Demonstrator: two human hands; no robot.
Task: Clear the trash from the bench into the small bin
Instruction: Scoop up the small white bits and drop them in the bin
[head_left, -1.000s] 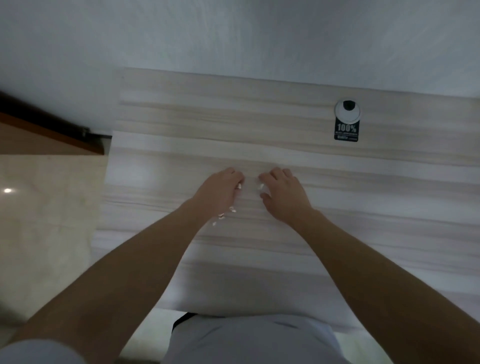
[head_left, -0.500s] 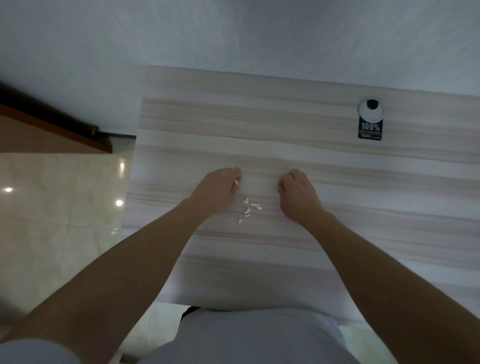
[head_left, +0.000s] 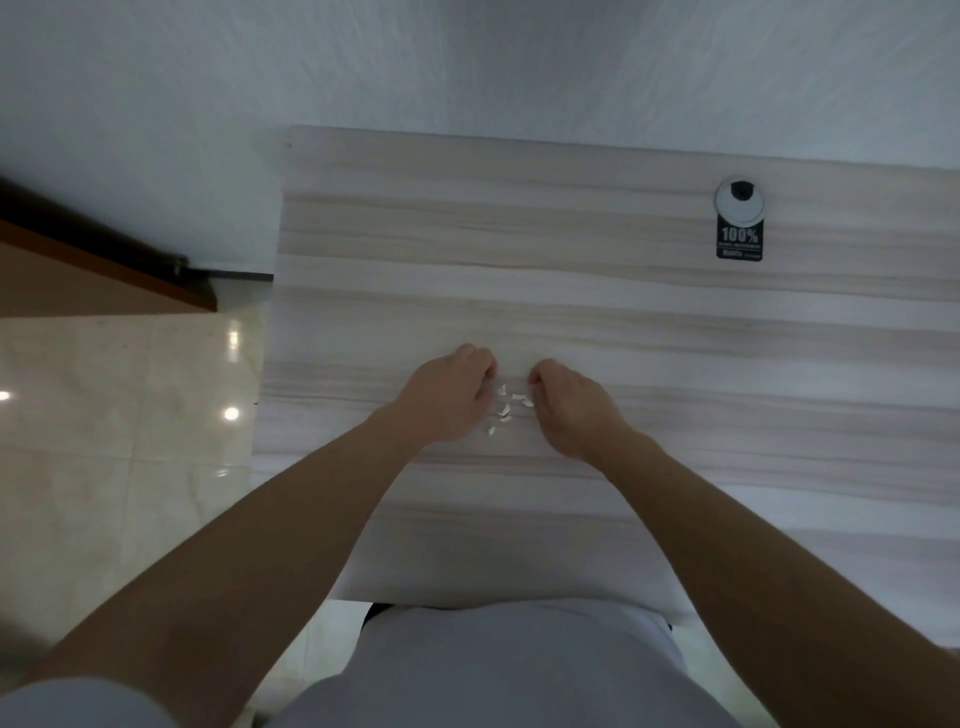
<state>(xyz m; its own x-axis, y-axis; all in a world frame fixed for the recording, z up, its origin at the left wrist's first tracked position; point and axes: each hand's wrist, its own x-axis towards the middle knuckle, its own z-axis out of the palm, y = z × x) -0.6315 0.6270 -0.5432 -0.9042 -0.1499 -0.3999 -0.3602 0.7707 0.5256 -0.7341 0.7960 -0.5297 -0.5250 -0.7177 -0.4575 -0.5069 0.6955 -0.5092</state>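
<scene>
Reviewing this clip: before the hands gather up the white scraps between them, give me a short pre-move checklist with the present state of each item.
1. White scraps bunched in one small cluster on the bench: ok.
2. Left hand and right hand flank the cluster on either side: ok.
3. Either hand already holding scraps in its grip: cannot tell, fingers are curled under.
4. Small bin in view as a drop target: not ok, none visible.
5. Bench around the cluster free of obstacles; only a black tag lies far off to the right: ok.
</scene>
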